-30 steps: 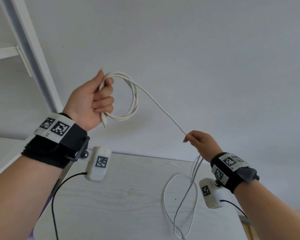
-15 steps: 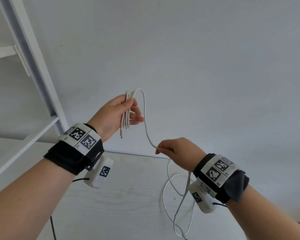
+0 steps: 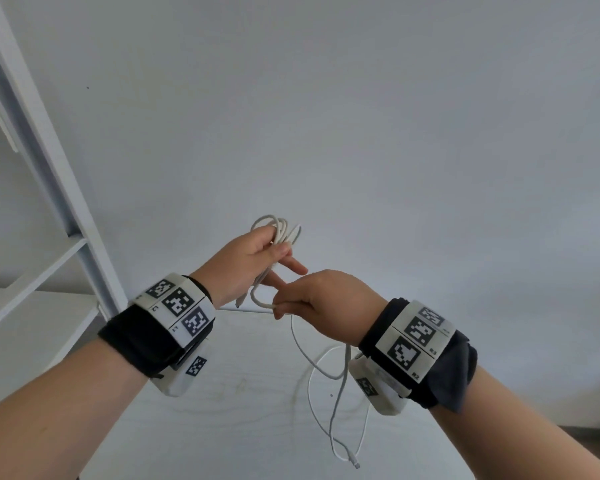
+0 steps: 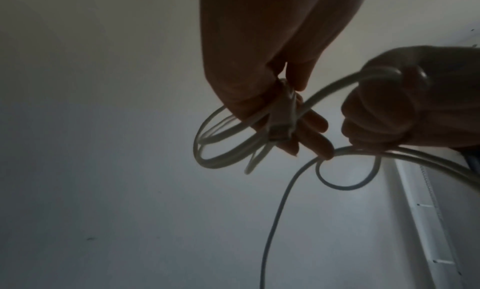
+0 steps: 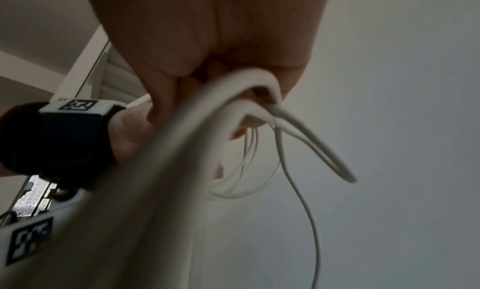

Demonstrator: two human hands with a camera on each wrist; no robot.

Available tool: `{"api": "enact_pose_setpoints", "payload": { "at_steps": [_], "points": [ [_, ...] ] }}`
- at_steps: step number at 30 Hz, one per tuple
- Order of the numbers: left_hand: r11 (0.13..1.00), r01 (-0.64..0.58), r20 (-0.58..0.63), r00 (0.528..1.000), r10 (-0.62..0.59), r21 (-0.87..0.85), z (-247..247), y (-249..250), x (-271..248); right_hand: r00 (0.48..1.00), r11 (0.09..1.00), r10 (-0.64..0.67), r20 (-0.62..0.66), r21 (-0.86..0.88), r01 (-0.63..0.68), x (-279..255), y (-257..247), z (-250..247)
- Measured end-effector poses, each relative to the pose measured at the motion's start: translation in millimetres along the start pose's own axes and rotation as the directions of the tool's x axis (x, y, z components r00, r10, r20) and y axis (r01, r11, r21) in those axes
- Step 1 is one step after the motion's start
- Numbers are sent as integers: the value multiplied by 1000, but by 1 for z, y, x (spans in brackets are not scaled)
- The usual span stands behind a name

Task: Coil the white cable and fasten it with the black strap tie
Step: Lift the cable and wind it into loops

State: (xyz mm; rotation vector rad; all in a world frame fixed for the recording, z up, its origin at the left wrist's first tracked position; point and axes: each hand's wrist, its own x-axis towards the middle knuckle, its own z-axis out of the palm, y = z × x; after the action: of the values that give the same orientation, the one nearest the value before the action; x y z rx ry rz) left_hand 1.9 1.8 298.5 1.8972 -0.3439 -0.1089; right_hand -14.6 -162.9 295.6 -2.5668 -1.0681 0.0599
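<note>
Holding the white cable (image 3: 280, 233) loops, the left hand (image 3: 246, 261) pinches loosely — beside it, the right hand (image 3: 321, 301) grips slack; loops could slip.

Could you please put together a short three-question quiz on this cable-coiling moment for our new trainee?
1. True or false: the black strap tie is already wrapped round the coil.
2. Which hand holds the finished loops of the white cable? A) left hand B) right hand C) neither
3. Fill in: the free connector end of the cable lies on the ____.

Key:
1. False; no strap shows in any view, and cable is still uncoiled.
2. A; the left hand pinches the loops, while the right hand has its grip on the trailing run.
3. table.
</note>
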Motion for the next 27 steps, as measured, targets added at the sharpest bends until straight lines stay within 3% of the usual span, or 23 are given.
{"api": "enact_pose_setpoints", "payload": {
  "at_steps": [4, 9, 16, 27],
  "points": [
    [997, 3, -4, 1000, -2, 82, 3, -3, -4, 993, 998, -33, -116, 40, 38, 1, -1, -6],
    [999, 35, 52, 998, -35, 5, 5, -4, -12, 971, 996, -27, -239, 71, 45, 5, 4, -12],
    [985, 31, 5, 1000, -31, -168, 8, 2, -18, 939, 995, 26, -344, 99, 8, 12, 13, -18],
    [992, 79, 110, 992, -68, -97, -1, 7, -20, 895, 984, 97, -435, 177, -21, 14, 26, -23]
  ]
}}
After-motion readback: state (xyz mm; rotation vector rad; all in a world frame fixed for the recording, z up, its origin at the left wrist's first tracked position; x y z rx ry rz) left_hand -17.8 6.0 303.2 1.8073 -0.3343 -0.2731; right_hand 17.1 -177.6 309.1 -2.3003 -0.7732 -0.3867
